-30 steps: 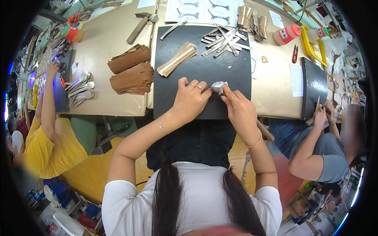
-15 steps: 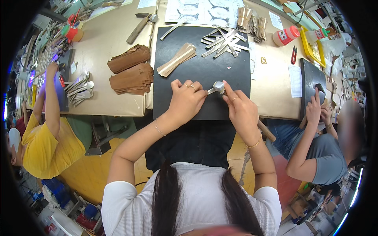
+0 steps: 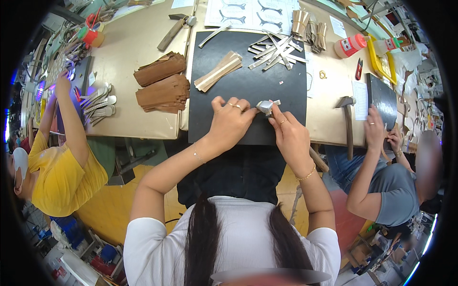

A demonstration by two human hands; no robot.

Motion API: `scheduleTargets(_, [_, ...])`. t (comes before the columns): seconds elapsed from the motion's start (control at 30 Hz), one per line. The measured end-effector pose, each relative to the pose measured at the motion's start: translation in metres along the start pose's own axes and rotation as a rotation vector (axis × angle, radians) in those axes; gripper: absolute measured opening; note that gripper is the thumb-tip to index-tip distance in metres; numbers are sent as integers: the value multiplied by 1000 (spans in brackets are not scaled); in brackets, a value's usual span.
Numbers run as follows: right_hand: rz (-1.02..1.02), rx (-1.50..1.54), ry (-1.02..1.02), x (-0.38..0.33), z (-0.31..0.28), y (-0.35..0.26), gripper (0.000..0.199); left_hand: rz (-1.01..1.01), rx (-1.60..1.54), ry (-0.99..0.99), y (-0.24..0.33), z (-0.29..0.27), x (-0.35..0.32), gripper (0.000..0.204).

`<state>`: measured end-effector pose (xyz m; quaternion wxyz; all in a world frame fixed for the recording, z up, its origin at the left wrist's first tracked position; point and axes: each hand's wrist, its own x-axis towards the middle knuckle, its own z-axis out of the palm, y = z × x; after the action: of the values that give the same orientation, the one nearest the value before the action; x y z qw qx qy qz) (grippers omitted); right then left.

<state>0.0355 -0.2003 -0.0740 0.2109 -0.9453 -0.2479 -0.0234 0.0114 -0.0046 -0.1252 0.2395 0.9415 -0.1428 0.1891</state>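
Both my hands meet over the near edge of a black work mat. My left hand and my right hand together pinch a small silvery-grey strip piece just above the mat. Farther back on the mat lie a bundle of tan strips and a loose pile of silvery strips.
Two stacks of brown pieces sit on the beige table left of the mat. Hammers lie at the back and at the right. A person in yellow works at left, another in grey at right. A red-capped bottle stands at back right.
My hands stay at the mat's near edge working the small strip piece, shifting only slightly. The person at right has moved a hand across their own black mat.
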Motion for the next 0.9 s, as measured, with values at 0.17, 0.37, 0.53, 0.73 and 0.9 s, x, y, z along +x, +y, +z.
scheduleTargets(0.17, [-37, -8, 30, -1, -5, 3, 46, -96, -151, -70, -5, -7, -1, 7])
scheduleTargets(0.37, [-42, 55, 33, 3, -5, -4, 48, 63, 51, -49, -1, -8, -4, 6])
scheduleTargets(0.53, [-71, 81, 144, 1, -3, -2, 47, 88, 59, -59, -3, -6, -5, 7])
scheduleTargets(0.73, [-43, -35, -23, -2, -2, -1, 46, -86, -156, -74, -7, -9, -7, 10])
scheduleTargets(0.9, [-51, 66, 63, 1, -5, -3, 46, 7, -106, -115, -10, -15, -9, 9])
